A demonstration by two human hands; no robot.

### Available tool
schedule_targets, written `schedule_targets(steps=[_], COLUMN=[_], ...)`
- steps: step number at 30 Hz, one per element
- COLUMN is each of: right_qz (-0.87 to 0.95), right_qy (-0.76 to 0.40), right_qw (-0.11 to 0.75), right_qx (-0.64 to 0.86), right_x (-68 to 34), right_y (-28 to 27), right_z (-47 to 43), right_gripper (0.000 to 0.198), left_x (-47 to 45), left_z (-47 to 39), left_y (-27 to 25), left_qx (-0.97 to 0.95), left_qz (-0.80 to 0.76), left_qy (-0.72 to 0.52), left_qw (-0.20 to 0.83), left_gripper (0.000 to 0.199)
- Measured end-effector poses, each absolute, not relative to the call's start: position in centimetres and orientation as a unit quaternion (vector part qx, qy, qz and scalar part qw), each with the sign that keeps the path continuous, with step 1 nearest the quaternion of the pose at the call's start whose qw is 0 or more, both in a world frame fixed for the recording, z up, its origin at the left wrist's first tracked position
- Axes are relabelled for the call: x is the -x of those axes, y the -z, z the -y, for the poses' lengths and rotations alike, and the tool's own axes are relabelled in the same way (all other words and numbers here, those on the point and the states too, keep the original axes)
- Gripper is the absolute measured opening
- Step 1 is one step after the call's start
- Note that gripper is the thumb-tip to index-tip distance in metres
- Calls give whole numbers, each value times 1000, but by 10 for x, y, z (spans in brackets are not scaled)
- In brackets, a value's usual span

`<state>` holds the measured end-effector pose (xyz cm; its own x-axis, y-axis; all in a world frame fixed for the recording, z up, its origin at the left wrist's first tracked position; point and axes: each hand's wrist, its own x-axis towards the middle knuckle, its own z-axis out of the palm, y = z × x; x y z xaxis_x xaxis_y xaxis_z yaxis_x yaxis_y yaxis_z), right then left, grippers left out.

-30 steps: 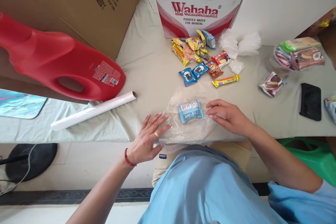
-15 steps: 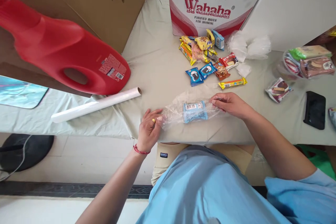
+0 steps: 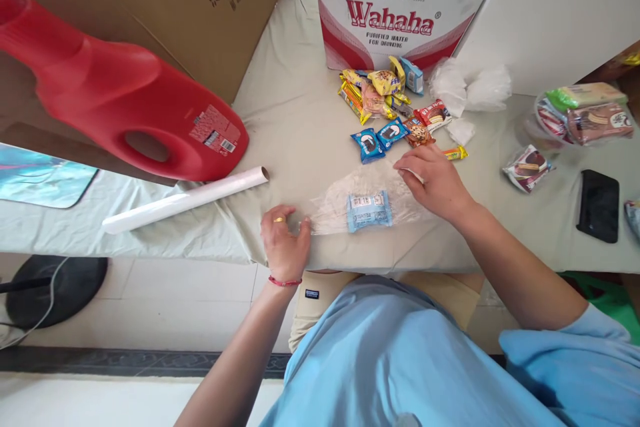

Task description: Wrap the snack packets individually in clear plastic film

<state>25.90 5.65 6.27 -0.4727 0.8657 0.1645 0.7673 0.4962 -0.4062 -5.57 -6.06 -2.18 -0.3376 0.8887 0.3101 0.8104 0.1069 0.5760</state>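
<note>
A small light-blue snack packet lies on a sheet of clear plastic film, which is spread and wrinkled on the cloth. My left hand rests at the film's left end, its thumb apart from the bent fingers and nothing held between them. At the film's upper right, the thumb and fingers of my right hand close on its edge. Partly hidden behind that hand is a yellow snack bar. Two blue cookie packets sit just beyond the film.
More snacks are heaped before the Wahaba-style water carton. Crumpled white plastic, a filled tub and a phone are to the right. Leftward lie a white roll and a large red jug.
My left hand has let go of the film's left end and opened. My right hand has moved up and away from me, and the gathered film has spread flatter around the packet.
</note>
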Motion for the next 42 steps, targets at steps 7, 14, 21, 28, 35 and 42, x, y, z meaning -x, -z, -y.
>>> schedule_targets(steps=[7,14,21,28,35,42], right_qz=[939,961,936,903,885,870], right_qy=[-140,-199,-265,-302,-312,-296], right_qw=[89,60,35,12,-43,-43], right_qx=[300,181,232,305,344,392], right_x=[-208,-171,-156,-163,-150,-151], right_y=[-57,-44,-51,-50,-50,-58], right_z=[-109,-146,-166,-169,-172,-159], right_gripper=[50,16,22,37,65,77], left_x=[45,39,6,28,30,32], left_z=[63,94,58,37,52,40], left_y=[-2,-7,-17,-8,4,5], left_qx=[-585,-709,-755,-668,-665,-780], left_qz=[-719,-574,-616,-707,-684,-588], left_qy=[-366,-375,-219,-232,-295,-213], left_qw=[-85,-164,58,28,-55,41], left_gripper=[39,31,45,29,39,43])
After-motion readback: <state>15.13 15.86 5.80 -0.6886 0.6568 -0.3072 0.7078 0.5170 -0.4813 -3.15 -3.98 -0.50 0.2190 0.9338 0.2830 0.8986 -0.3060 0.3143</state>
